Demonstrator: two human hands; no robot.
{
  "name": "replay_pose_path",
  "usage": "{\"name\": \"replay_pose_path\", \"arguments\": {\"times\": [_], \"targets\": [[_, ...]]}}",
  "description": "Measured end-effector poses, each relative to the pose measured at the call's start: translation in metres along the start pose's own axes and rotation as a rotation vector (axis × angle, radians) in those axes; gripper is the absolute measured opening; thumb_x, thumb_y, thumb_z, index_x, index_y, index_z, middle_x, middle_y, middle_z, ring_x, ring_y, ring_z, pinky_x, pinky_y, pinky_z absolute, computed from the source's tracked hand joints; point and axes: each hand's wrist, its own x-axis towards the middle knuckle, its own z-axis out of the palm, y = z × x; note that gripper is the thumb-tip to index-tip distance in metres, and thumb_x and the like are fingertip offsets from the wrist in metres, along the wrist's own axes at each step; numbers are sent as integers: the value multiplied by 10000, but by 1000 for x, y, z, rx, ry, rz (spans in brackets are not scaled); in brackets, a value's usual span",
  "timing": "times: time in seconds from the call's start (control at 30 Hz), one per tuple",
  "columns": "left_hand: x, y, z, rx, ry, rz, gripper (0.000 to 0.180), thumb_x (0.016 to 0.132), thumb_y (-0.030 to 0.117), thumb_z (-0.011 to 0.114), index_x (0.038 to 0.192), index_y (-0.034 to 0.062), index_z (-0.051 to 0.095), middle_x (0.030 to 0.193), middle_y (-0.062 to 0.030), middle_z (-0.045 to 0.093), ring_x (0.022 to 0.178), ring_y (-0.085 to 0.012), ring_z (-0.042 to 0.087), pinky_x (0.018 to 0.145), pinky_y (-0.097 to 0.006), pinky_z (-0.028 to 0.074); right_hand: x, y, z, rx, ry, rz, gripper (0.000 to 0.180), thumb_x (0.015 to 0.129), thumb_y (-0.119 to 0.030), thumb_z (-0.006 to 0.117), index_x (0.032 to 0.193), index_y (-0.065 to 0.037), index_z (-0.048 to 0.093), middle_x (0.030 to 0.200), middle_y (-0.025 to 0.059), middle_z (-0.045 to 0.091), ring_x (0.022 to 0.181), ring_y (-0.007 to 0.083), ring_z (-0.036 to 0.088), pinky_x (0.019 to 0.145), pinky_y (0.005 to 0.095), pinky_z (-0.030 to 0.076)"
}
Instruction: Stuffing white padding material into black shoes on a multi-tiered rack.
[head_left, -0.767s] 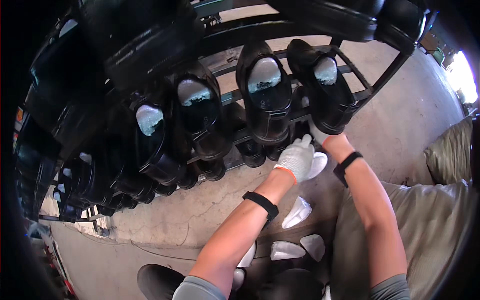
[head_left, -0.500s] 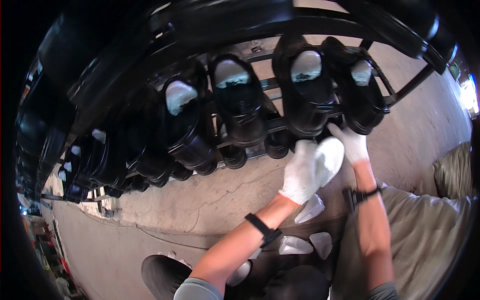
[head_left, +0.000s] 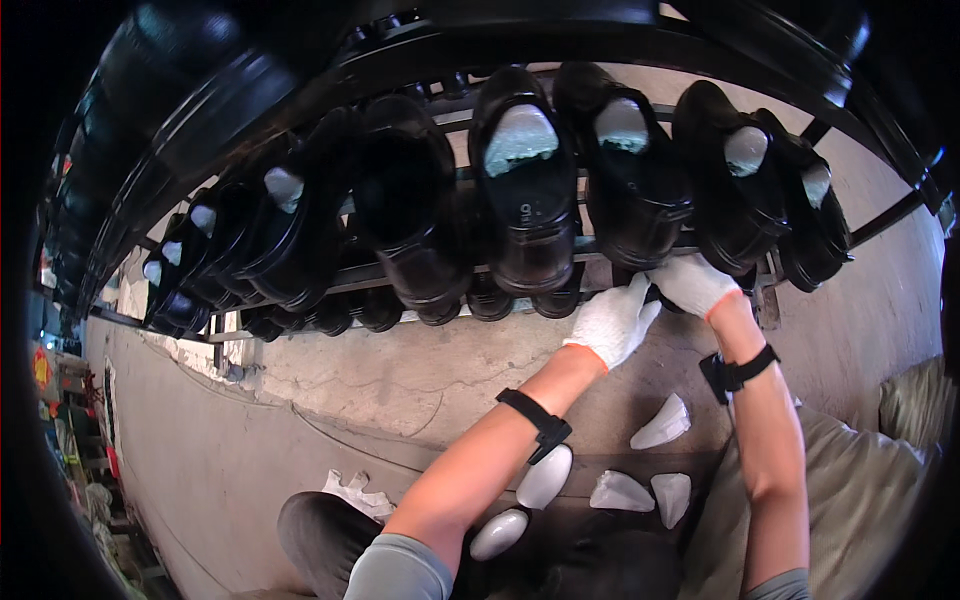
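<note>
A tilted metal rack holds a long row of black shoes, several with white stuffing showing in their openings. My right hand, in a white glove, is curled around the lower end of one black shoe near the right of the row. Just to its left, my left hand, also gloved, has its fingers stretched up against the same shoe's lower end. Nothing shows in its palm. A black band sits on each wrist.
Several white moulded inserts lie on the concrete floor under my arms. Crumpled white paper and another black shoe lie at lower left. A beige cushion is at the right. Shelving with goods stands far left.
Both hands have come together under the shoe's lower end. A white piece that seemed to be at my left hand half a second ago no longer shows. My view has shifted along the rack.
</note>
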Motion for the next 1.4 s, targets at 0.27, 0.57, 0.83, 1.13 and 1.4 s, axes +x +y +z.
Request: {"name": "replay_pose_path", "arguments": {"times": [0.27, 0.57, 0.83, 1.13, 1.4], "targets": [[3, -37, -11, 182, 28, 158, 213, 1069, 199, 612, 1199, 40, 666, 916, -281, 752, 875, -510, 734, 780, -634, 568, 61, -15, -21, 342, -509, 325, 477, 1067, -427, 574, 1414, -159, 760, 1470, 190, 730, 1379, 391, 664, 1213, 496, 480], [-64, -8, 0, 96, 13, -25, 724, 1070, 213, 659, 1680, -3, 336, 1193, -341, 717, 902, -545, 737, 789, -620, 618, 35, -29, 25, 259, -98, 530, 437, 1017, -460, 701, 1156, -55, 793, 1173, 225, 785, 1160, 421, 736, 1039, 498, 564], [-320, -61, 141, 915, -402, -400, 935, 939, 429, 824, 1680, 88, 367, 1499, -319, 558, 1275, -472, 649, 940, -627, 596, -232, -232, 78, 596, -333, 1280, 954, 760, -280, 932, 1636, -241, 558, 1690, 322, 386, 1487, 571, 476, 1217, 585, 473], [-238, -72, 43, -388, -194, -341, 321, 933, 208, 813, 1202, 47, 745, 1515, -251, 567, 1321, -468, 620, 1144, -526, 532, -120, -222, 19, 1068, 352, 1396, 643, 860, -146, 817, 1469, -49, 634, 1318, 222, 677, 1176, 376, 687, 1085, 451, 547], [-186, -35, -58, -964, -117, -304, 563, 872, 147, 871, 1402, 46, 709, 1495, -170, 602, 1379, -279, 623, 1148, -409, 533, -17, -206, -70, 1799, 582, 1118, 552, 1033, -176, 672, 1549, 6, 599, 1181, 27, 684, 1092, 136, 626, 989, 312, 522]]}}
